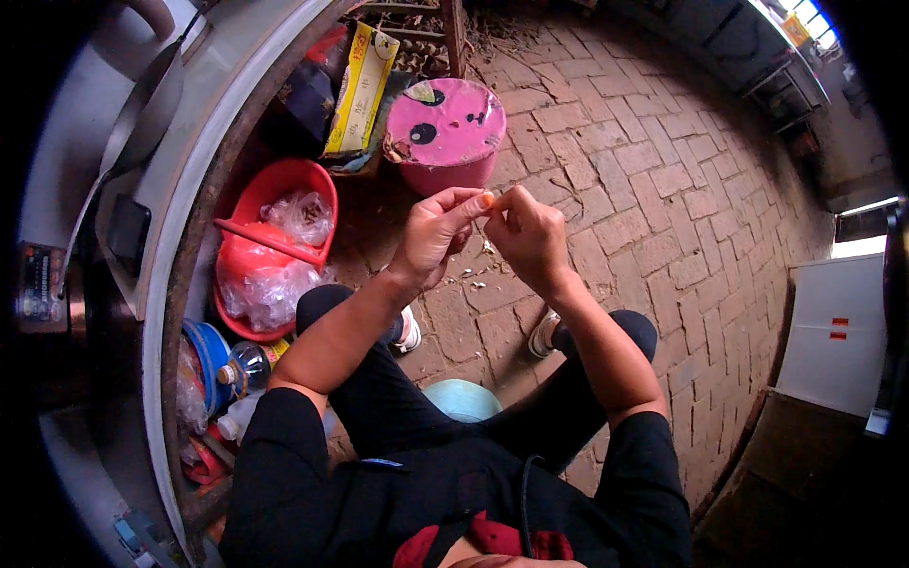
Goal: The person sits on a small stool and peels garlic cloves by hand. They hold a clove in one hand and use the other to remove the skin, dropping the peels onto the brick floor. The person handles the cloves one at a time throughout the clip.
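Fingertips meet at an indistinct orange speck.

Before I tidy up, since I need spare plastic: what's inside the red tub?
The red tub holds crumpled clear plastic and something red, with its handle crossing over. Anything beneath the plastic is covered, and the tub's bottom cannot be seen.

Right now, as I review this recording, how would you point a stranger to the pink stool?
Start with the brick floor and find the person's left hand raised over it. Just above that hand in the picture, right of a yellow-and-white box, stands the pink stool. Only it, unlike the box, has a round top with dark cartoon eyes.
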The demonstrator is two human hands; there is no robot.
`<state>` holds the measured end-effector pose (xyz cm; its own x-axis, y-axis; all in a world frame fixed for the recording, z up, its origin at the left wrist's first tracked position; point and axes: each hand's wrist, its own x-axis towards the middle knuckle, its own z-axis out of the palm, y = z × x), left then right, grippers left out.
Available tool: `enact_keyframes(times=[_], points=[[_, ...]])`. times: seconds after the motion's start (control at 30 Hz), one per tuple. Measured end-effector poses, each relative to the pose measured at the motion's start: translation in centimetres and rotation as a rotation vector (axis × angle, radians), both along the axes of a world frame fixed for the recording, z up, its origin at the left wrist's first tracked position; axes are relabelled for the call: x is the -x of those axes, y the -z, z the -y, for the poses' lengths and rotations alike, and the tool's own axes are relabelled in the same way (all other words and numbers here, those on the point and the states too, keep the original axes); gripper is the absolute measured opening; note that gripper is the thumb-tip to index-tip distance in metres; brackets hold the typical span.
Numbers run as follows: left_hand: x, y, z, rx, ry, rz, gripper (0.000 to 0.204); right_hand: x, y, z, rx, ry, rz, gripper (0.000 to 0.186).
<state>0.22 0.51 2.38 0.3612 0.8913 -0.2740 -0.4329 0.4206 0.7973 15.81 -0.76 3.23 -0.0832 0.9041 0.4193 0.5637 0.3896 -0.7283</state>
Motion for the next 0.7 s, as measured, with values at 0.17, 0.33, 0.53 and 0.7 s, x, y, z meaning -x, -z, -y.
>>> enact_keyframes(times=[0.17,0.33,0.53,0.7], points=[[0.3,0.1,-0.3,0.011,0.066,-0.079,0.018,-0.3,0.2,-0.1,-0.087,-0.023,0.022,0.014],[0.7,0.5,-0.7,0.093,0.144,0.016,0.019,-0.9,0.2,-0.6,-0.105,-0.016,0.020,0.012],[1.0,0.6,-0.9,0.100,0.226,0.032,0.021,-1.3,-0.2,-0.8,-0.075,0.004,-0.011,0.013],[1.6,-0.5,-1.1,0.133,0.301,0.028,0.030,-2.9,-1.0,-1.8,-0.023,0.151,-0.024,0.012]])
